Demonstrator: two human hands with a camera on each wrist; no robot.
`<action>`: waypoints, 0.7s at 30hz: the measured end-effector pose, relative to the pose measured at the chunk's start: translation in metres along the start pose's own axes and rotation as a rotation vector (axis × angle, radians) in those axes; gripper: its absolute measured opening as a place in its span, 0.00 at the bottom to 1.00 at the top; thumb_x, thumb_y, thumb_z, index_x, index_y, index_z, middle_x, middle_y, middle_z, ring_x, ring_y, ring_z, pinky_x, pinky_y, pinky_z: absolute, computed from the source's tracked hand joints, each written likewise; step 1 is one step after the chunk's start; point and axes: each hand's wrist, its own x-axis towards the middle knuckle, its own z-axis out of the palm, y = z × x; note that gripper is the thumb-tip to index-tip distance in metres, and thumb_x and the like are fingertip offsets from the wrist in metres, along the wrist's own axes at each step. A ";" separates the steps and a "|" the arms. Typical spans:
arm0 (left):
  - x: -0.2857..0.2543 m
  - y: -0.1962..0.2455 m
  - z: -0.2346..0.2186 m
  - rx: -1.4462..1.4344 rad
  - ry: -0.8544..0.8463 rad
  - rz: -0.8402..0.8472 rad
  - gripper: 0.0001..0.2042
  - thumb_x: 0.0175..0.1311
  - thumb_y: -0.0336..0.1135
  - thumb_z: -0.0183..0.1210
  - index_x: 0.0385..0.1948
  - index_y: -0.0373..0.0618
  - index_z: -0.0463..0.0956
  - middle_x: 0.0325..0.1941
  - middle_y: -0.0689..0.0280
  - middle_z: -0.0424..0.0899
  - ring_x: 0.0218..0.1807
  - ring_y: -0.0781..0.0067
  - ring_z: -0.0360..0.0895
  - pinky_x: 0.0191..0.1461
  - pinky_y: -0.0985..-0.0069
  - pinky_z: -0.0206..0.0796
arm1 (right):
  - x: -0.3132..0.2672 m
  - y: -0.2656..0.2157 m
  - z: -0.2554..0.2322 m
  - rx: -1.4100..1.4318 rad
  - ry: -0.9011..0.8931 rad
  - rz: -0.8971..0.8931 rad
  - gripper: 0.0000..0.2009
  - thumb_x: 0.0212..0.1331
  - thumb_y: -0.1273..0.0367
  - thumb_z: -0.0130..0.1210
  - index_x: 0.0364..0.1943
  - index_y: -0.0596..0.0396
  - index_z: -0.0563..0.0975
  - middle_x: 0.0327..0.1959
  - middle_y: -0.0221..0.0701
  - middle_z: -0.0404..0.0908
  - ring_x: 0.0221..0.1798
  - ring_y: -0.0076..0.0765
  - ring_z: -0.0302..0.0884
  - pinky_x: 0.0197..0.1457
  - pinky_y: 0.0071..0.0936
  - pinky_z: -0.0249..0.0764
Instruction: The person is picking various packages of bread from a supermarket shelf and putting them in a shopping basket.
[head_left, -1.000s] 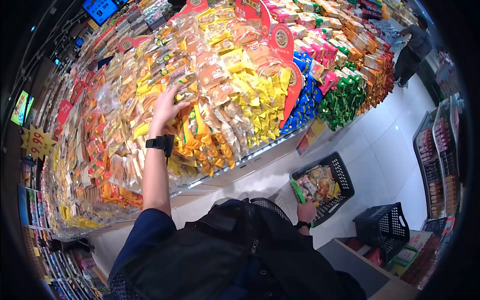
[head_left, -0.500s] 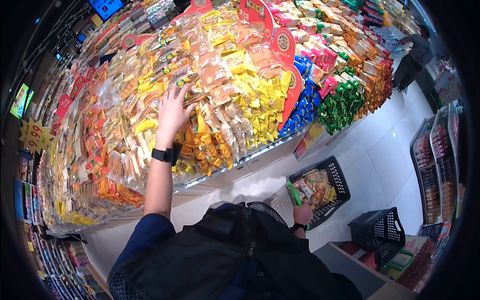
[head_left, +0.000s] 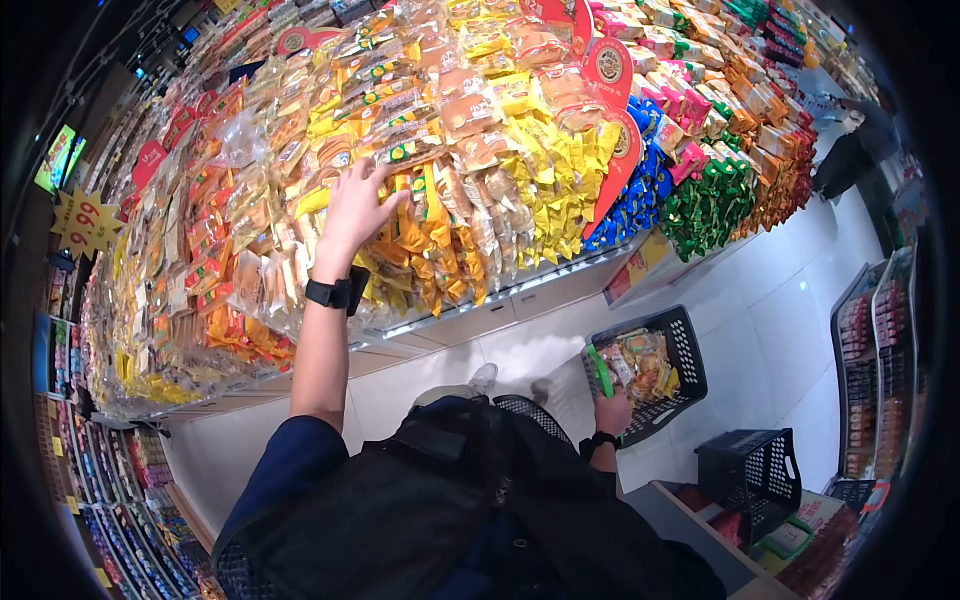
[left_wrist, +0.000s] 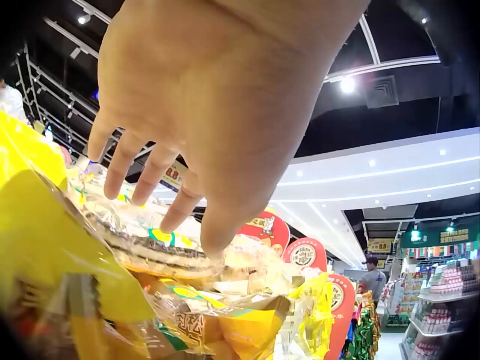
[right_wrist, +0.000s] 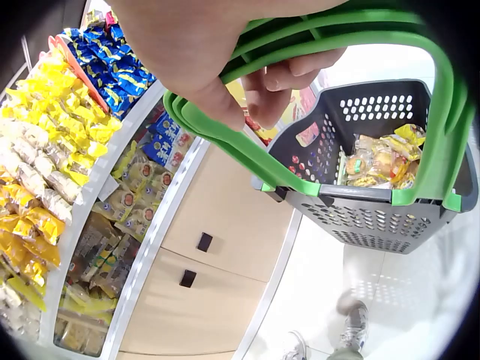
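While left fingers [head_left: 346,184] spread over packets [head_left: 400,107] | left palm [left_wrist: 191,79] — left-wrist view only | right fingers [right_wrist: 282,78] grasp green handles [right_wrist: 445,90]

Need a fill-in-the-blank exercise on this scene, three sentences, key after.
1. The right hand grips the shopping basket by its ____ handles.
2. The strap on the wrist of the left hand is ____.
3. Along the display's front edge, the packets between the yellow packets and green packets are ____.

Missing words: green; black; blue.

A display counter [head_left: 545,300] heaped with wrapped packets [head_left: 560,160] in yellow, orange, blue and green.
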 end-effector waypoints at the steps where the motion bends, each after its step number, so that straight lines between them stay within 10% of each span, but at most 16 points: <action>1: -0.005 -0.006 -0.009 -0.005 0.000 -0.009 0.21 0.63 0.51 0.62 0.50 0.46 0.79 0.58 0.52 0.76 0.59 0.46 0.74 0.60 0.57 0.67 | 0.001 -0.002 -0.004 0.024 -0.083 0.028 0.19 0.50 0.53 0.65 0.41 0.50 0.83 0.35 0.43 0.85 0.40 0.56 0.84 0.44 0.52 0.80; 5: -0.017 -0.040 -0.037 -0.104 -0.082 -0.253 0.12 0.62 0.41 0.58 0.35 0.41 0.80 0.40 0.53 0.82 0.44 0.49 0.80 0.48 0.56 0.71 | -0.004 -0.002 -0.015 0.071 -0.233 0.054 0.24 0.48 0.50 0.65 0.45 0.49 0.82 0.41 0.41 0.86 0.48 0.56 0.82 0.49 0.54 0.77; 9: -0.044 -0.094 -0.041 0.000 -0.139 -0.283 0.14 0.61 0.42 0.57 0.39 0.41 0.79 0.44 0.52 0.83 0.48 0.45 0.79 0.54 0.54 0.71 | -0.015 0.003 0.002 0.087 -0.276 0.044 0.23 0.49 0.50 0.65 0.45 0.48 0.83 0.39 0.41 0.86 0.47 0.53 0.83 0.50 0.49 0.76; 15: -0.049 -0.135 0.012 -0.095 -0.137 -0.114 0.17 0.65 0.45 0.56 0.45 0.40 0.79 0.48 0.49 0.81 0.50 0.42 0.77 0.58 0.53 0.68 | -0.060 0.002 0.042 0.237 -0.320 -0.011 0.20 0.51 0.50 0.65 0.39 0.50 0.84 0.31 0.34 0.86 0.40 0.43 0.84 0.47 0.40 0.74; 21: -0.083 -0.119 -0.057 -0.135 -0.002 0.083 0.15 0.67 0.44 0.58 0.46 0.43 0.78 0.43 0.55 0.83 0.47 0.48 0.79 0.52 0.58 0.72 | -0.135 -0.038 0.065 0.244 -0.260 0.027 0.23 0.52 0.48 0.62 0.45 0.48 0.84 0.36 0.37 0.87 0.46 0.46 0.84 0.50 0.42 0.74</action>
